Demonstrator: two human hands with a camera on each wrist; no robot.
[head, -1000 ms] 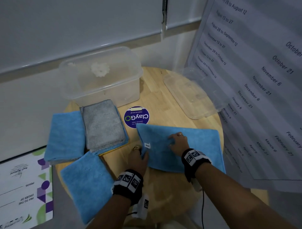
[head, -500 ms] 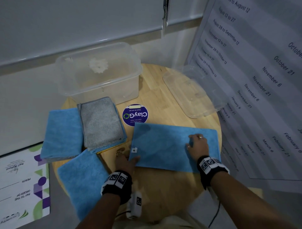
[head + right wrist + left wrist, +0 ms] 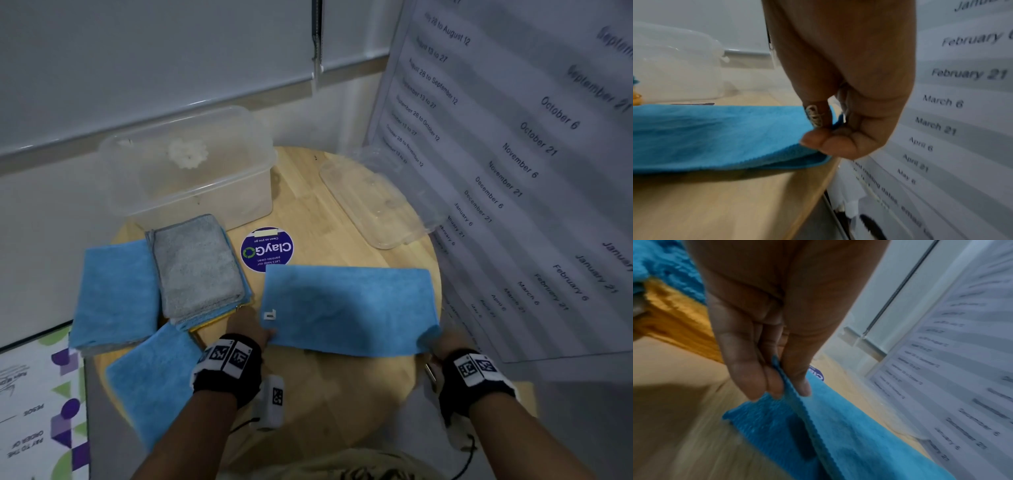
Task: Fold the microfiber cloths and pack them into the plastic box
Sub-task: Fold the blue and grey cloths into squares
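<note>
A blue microfiber cloth (image 3: 349,308), folded in half, lies across the near right of the round wooden table (image 3: 342,394). My left hand (image 3: 251,329) pinches its near left corner (image 3: 785,395) between thumb and fingers. My right hand (image 3: 440,342) pinches the near right corner (image 3: 818,134), lifted slightly off the wood. A clear plastic box (image 3: 188,168) stands open at the back left. In front of it sits a stack of folded cloths topped by a grey one (image 3: 195,267), with two more blue cloths (image 3: 116,291) (image 3: 154,373) beside it.
The clear box lid (image 3: 376,202) lies at the back right. A round purple sticker (image 3: 267,249) marks the table centre. A large printed date sheet (image 3: 531,171) hangs close on the right. A printed card (image 3: 37,411) lies at the lower left.
My right hand slid along the cloth to its right end, and both hands then drew back to the near corners and pinched them. The cloth's near edge has lifted.
</note>
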